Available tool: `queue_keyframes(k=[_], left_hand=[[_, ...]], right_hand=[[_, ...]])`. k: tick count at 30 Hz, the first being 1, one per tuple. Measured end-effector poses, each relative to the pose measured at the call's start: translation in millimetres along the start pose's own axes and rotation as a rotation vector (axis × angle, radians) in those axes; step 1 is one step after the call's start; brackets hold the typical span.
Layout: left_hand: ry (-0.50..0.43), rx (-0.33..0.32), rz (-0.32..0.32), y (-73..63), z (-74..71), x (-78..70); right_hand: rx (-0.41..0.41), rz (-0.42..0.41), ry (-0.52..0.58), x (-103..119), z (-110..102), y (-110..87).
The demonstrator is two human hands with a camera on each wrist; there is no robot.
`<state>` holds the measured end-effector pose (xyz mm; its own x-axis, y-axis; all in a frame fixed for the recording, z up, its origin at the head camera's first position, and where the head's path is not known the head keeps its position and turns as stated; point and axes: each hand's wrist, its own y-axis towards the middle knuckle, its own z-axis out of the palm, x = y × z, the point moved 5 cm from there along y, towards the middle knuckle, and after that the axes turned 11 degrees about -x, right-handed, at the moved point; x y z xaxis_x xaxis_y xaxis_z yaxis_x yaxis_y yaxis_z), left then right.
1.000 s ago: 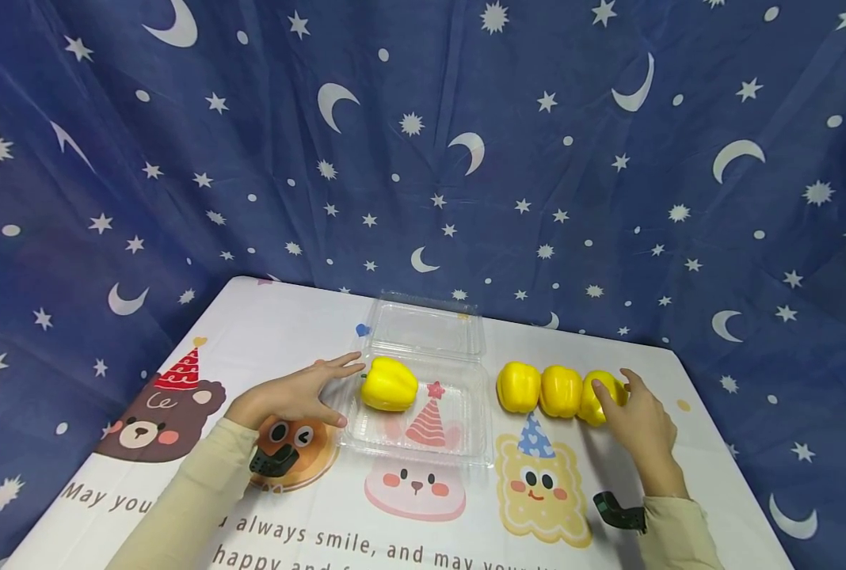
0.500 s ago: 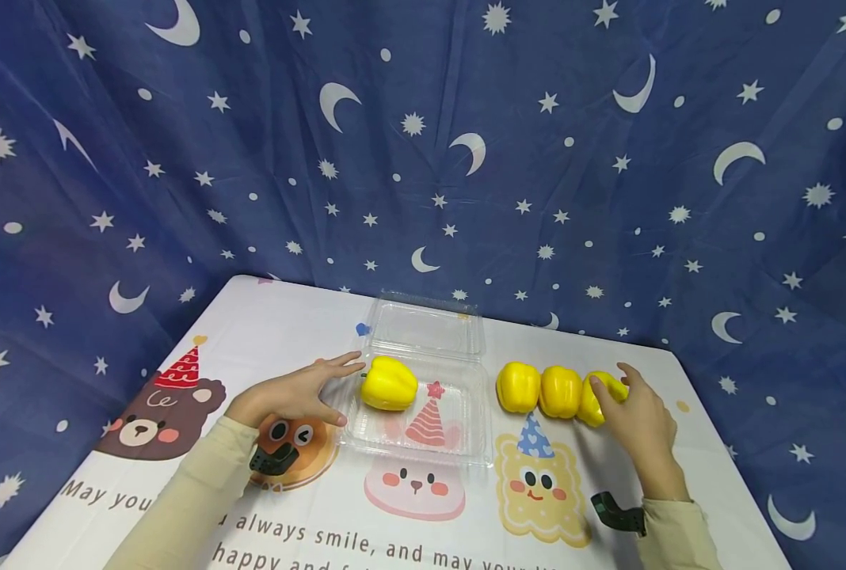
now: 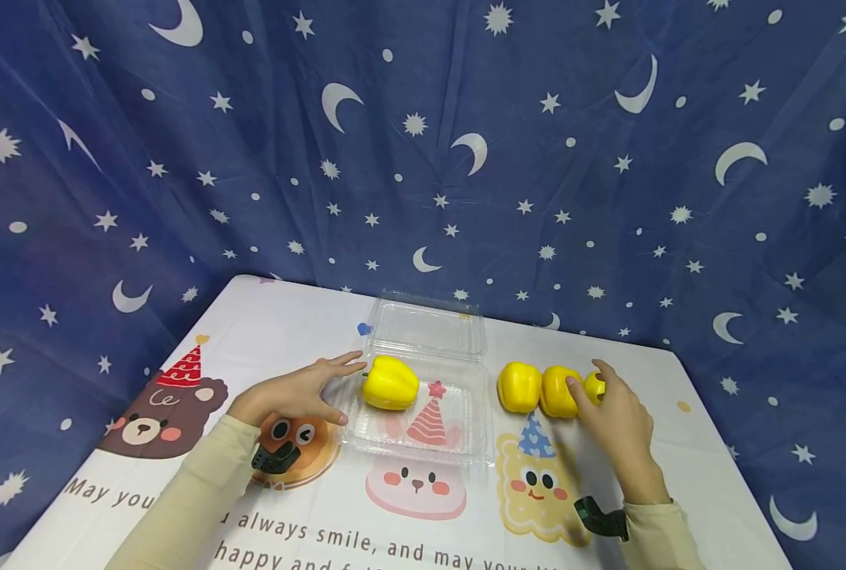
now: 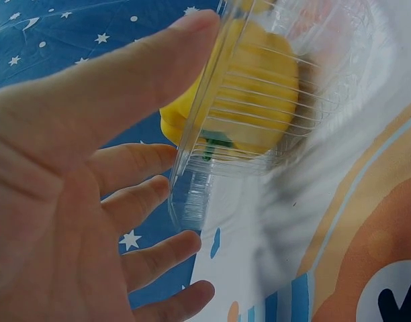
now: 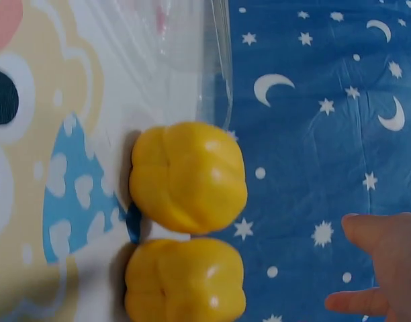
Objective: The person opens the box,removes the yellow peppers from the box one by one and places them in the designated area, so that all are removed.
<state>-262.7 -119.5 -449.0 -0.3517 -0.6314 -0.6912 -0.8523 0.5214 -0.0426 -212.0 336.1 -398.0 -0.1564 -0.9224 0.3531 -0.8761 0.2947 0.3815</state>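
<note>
A yellow bell pepper (image 3: 390,383) lies on its side at the left of a clear plastic clamshell container (image 3: 459,434), whose lid is folded back. My left hand (image 3: 291,396) is at the container's left rim, fingers spread and thumb apart; its palm and fingertips show in the left wrist view. To the container's right, three more yellow bell peppers stand in a row: the left one (image 3: 519,387), the middle one (image 3: 558,393) and the right one (image 3: 594,386), partly hidden by my right hand (image 3: 619,419). That hand hovers with thumb and fingers parted; I cannot tell whether it touches a pepper.
A white cartoon-printed cloth (image 3: 295,317) covers the table. Behind it hangs a blue curtain (image 3: 423,198) with moons and stars. The open lid (image 3: 423,328) lies toward the back. Dark wrist-camera mounts (image 3: 276,457) show under each wrist.
My right hand has shifted left from the right pepper toward the middle one. The left hand, the container and the peppers have stayed in place.
</note>
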Motion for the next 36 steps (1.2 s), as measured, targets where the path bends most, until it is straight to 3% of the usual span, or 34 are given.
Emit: queue_keyframes(k=[10, 18, 36], left_hand=[[-0.010, 0.001, 0.000, -0.4, 1.3, 0.6], [-0.014, -0.003, -0.002, 0.0, 0.8, 0.5], [0.002, -0.004, 0.035, -0.2, 0.4, -1.7]], right_hand=[[0.053, -0.015, 0.037, 21, 12, -9.6], [0.070, -0.079, 0.065, 40, 23, -20.2], [0.026, -0.197, 0.155, 82, 34, -39.3]])
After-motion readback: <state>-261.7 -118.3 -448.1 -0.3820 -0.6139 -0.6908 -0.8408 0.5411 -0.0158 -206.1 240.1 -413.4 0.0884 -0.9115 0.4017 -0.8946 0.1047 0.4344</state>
